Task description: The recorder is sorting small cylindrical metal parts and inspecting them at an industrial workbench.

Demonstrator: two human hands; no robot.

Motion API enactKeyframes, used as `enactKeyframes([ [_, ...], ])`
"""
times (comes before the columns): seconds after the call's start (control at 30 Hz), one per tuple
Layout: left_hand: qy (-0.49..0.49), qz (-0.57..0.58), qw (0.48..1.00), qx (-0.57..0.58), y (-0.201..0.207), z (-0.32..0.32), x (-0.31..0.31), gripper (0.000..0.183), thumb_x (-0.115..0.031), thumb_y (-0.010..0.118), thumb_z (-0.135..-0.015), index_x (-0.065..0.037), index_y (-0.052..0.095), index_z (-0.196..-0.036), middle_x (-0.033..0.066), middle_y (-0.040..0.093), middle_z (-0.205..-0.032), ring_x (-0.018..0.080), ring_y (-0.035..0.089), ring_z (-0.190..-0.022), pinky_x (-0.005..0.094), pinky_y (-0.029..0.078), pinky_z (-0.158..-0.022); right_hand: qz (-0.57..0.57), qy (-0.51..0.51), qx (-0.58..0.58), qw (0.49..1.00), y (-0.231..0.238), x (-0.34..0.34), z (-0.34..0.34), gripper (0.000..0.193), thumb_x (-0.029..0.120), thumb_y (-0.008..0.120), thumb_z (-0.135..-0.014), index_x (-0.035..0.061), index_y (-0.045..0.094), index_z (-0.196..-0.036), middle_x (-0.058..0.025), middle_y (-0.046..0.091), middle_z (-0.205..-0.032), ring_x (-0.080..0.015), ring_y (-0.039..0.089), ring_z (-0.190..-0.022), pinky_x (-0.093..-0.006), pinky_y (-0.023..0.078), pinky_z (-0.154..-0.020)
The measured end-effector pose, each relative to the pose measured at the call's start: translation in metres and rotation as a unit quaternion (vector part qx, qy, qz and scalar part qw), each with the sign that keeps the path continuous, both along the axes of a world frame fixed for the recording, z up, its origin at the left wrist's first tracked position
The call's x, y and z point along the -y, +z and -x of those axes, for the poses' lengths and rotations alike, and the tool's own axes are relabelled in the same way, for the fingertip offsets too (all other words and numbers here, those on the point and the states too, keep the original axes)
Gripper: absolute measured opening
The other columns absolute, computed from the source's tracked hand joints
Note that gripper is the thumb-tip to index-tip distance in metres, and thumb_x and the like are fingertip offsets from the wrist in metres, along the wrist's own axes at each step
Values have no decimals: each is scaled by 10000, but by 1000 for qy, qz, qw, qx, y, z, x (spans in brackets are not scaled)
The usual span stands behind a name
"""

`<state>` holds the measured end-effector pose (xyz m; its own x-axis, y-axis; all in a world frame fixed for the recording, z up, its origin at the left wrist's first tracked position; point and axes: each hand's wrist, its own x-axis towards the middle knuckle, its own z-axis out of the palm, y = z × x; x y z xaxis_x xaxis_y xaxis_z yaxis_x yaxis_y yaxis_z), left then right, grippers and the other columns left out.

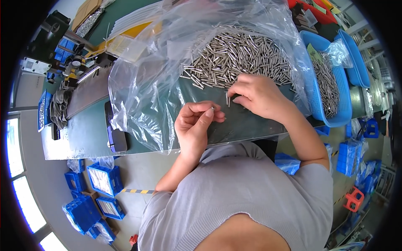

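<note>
A wide heap of small metal pins (245, 54) spreads over a clear plastic bag (142, 92) on the green table (247, 125). My left hand (194, 125) is near the table's front edge, thumb and forefinger pinched on a small metal pin (212, 108) whose end shows. To its right, my right hand (259, 95) reaches down at the heap's near edge, fingers bent toward the tabletop. A couple of loose pins (228, 99) lie by its fingertips; whether the fingers grip one is hard to make out.
Right of the heap stands a blue basket (345, 100) partly filled with similar pins, with another blue basket (356, 62) beside it. A dark phone-like slab (116, 134) lies at the left. Metal equipment (73, 62) occupies the far left. Blue crates (104, 180) stand on the floor.
</note>
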<state>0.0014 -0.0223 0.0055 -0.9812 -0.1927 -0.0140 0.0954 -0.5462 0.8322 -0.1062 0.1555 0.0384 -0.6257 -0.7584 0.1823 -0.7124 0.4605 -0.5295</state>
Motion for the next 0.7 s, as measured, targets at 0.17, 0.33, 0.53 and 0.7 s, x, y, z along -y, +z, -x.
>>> enactKeyframes([
  [0.17, -4, 5, 1000, 7, 2, 0, 0, 64, 12, 550, -882, 37, 548, -941, 156, 627, -933, 193, 641, -776, 315, 551, -709, -27, 13, -49, 998, 0, 6, 1, 152, 122, 706, -706, 82, 619, -824, -48, 553, -767, -246, 585, -696, -362, 468, -587],
  [0.33, -3, -2, 1000, 5, 2, 0, -1, 59, 15, 544, -887, 39, 545, -941, 155, 627, -933, 192, 641, -778, 315, 552, -710, 21, -5, -40, 999, -4, 7, -3, 130, 119, 687, -742, 55, 591, -802, -60, 541, -754, -250, 570, -665, -355, 447, -566],
  [0.53, -14, 10, 1000, -2, 0, 1, -1, 66, 14, 550, -887, 44, 543, -944, 148, 626, -925, 194, 643, -777, 313, 557, -702, 183, 4, 113, 977, 14, 6, -5, 96, 83, 634, -827, 6, 578, -817, -62, 508, -722, -172, 514, -616, -278, 399, -541],
  [0.7, -11, 16, 1000, 5, 1, 0, -2, 76, 15, 552, -887, 51, 545, -953, 134, 624, -915, 199, 649, -778, 314, 558, -703, 161, 33, 76, 983, 14, 13, -8, 95, 71, 639, -816, 7, 570, -801, -68, 507, -720, -182, 512, -604, -287, 397, -529],
])
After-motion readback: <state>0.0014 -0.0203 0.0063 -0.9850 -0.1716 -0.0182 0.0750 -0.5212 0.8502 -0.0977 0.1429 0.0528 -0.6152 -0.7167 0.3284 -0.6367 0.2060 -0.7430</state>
